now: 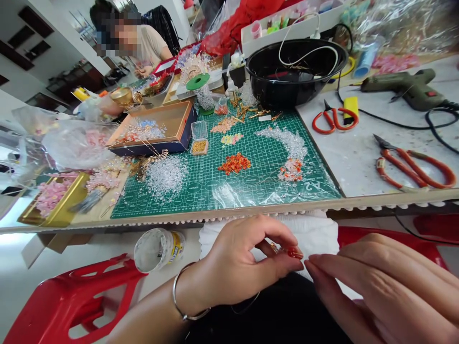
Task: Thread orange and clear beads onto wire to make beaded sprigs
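Both hands are below the table's front edge, over my lap. My left hand (247, 260), with a silver bangle on the wrist, pinches a small orange-red bead piece (292, 252) on thin wire between thumb and fingers. My right hand (387, 282) lies beside it with fingers held together and stretched out, their tips touching the bead piece; I cannot see anything in it. On the green cutting mat (251, 167) above lie piles of orange beads (234, 163), clear beads (165, 176) and an arc of clear and orange beads (292, 153).
A black bowl (297, 71), red-handled scissors (335, 119), red-handled pliers (412, 165) and a glue gun (409, 86) lie on the table at right. An open box (158, 129) stands left. Red stools (68, 301) and a white tub (159, 248) sit below. Another person sits far left.
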### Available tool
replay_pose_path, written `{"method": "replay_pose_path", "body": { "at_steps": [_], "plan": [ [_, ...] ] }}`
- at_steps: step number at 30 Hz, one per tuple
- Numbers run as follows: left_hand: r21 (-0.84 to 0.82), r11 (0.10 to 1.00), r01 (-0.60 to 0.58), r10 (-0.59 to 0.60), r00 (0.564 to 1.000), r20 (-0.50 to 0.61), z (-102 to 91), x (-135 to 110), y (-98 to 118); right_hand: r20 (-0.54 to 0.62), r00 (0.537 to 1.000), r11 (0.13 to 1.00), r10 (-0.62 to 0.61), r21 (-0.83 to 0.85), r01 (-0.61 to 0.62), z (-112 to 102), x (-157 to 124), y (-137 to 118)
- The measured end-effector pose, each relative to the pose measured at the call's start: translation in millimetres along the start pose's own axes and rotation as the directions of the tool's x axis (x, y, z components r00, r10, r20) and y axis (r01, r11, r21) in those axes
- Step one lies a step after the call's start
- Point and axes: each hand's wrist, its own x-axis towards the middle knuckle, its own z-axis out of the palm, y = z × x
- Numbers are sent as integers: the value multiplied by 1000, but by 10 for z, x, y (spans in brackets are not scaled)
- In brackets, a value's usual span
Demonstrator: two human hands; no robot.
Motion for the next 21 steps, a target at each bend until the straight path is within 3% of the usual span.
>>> {"method": "replay_pose_path", "body": {
  "at_steps": [6, 15, 21],
  "plan": [
    [52, 995, -89, 92, 994, -55, 32, 6, -7, -87, 995, 999, -54, -8, 53, 12, 47, -50],
    [252, 952, -175, 189, 981, -35, 21, 3, 17, -64, 992, 988, -108, -114, 100, -3, 114, -74],
    [268, 946, -184, 201, 979, -35, 16, -7, 28, -52, 993, 984, -109, -148, 101, -8, 123, -93]
  ]
}}
